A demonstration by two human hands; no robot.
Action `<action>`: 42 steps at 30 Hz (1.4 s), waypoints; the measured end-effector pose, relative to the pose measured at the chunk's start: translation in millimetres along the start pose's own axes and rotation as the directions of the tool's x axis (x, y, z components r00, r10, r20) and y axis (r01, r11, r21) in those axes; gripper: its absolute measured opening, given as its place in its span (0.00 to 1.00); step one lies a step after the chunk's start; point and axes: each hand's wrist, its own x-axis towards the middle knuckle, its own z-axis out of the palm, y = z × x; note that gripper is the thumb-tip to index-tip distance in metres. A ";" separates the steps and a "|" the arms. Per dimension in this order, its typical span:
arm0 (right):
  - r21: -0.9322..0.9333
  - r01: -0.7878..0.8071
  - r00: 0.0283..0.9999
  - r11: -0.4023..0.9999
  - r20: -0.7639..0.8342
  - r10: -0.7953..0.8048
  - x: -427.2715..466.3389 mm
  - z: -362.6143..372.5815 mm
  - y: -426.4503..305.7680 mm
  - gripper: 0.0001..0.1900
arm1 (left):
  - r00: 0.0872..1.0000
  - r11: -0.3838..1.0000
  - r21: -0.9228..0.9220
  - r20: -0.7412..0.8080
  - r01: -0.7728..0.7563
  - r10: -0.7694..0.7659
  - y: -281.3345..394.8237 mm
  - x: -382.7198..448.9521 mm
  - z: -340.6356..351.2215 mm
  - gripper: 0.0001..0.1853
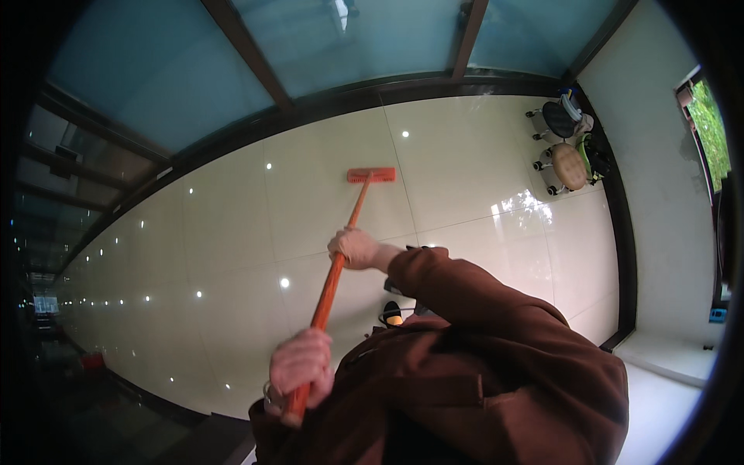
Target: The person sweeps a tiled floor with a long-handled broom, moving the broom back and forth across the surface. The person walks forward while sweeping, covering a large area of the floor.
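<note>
Both of my hands grip the orange-brown wooden handle (329, 290) of a push broom. My left hand (302, 363) wraps the handle just above its butt end, close to my body. Farther down the shaft, my right hand (356, 248) is closed around it, with the arm reaching across from the right. The red broom head (372, 174) is at the far end, over the glossy tiled floor (325, 203); short bristles show along its near edge. Whether they press on the tiles I cannot tell. Part of a dark shoe (393, 311) shows below my right forearm.
Two wheeled stools, one with a dark seat (559, 120) and one with a tan seat (569, 167), stand by the right wall (645, 203). A green and black item (594, 157) is beside them. Frosted glass panels (360, 52) with dark frames border the far side.
</note>
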 end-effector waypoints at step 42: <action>0.157 0.325 0.936 0.933 -0.194 -0.293 -19.0 -152.0 71.6 0.06 | 0.976 0.979 -0.009 -0.071 0.204 -0.204 -1.7 174.1 46.1 0.13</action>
